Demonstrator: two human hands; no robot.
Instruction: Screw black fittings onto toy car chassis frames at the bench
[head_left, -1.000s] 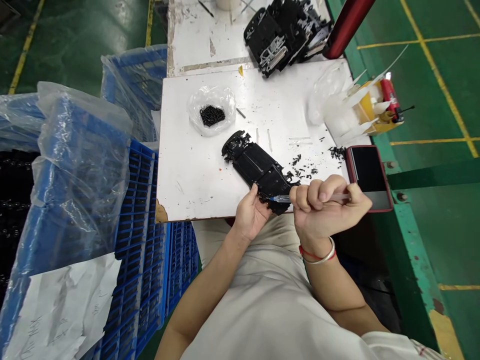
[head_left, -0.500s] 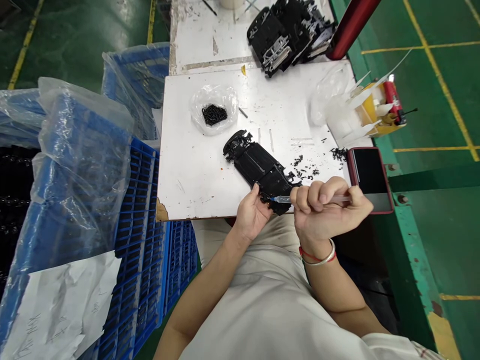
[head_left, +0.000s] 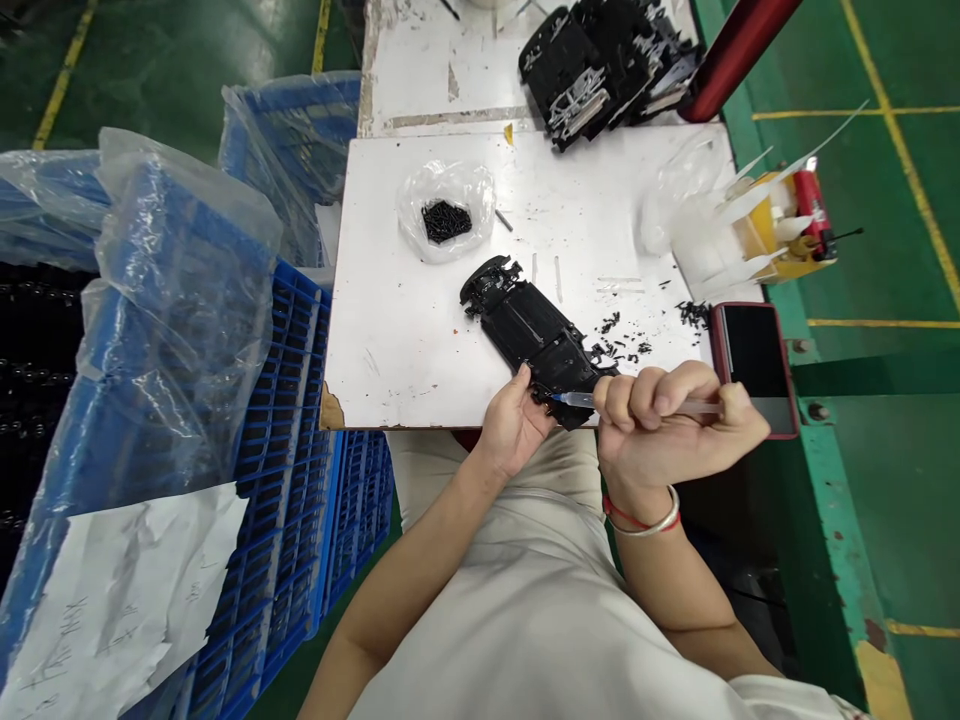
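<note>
Right hand point(head_left: 664, 420) closed in a fist around a slim clear plastic syringe-like tube with a blue tip point(head_left: 576, 400); thumb bent at the tube's rear end. Middle of the tube covered by the fingers. Left hand point(head_left: 517, 425) pinches the near end of a long black plastic chassis-like part point(head_left: 536, 330), thumb on the upper edge; the other fingers are partly hidden under it. Blue tip lies at that near end, by the left thumb; whether it touches cannot be made out, black on black. The part slants across the front of a white tabletop point(head_left: 405, 340), near end at the table edge.

Beyond it: crumpled clear plastic bag point(head_left: 409, 215) with small black screw-like pieces point(head_left: 445, 221), too fine to identify. To the right, scattered black bits point(head_left: 693, 315) and a red-cased dark-screened phone point(head_left: 752, 345), its lower part partly behind the right hand. Far side: jumbled black plastic assemblies point(head_left: 600, 65) and a red post point(head_left: 739, 60), cut off at the top.

Versus the earlier frames: table and contents sit farther right in view; both grips and the tip's place are unchanged.
</note>
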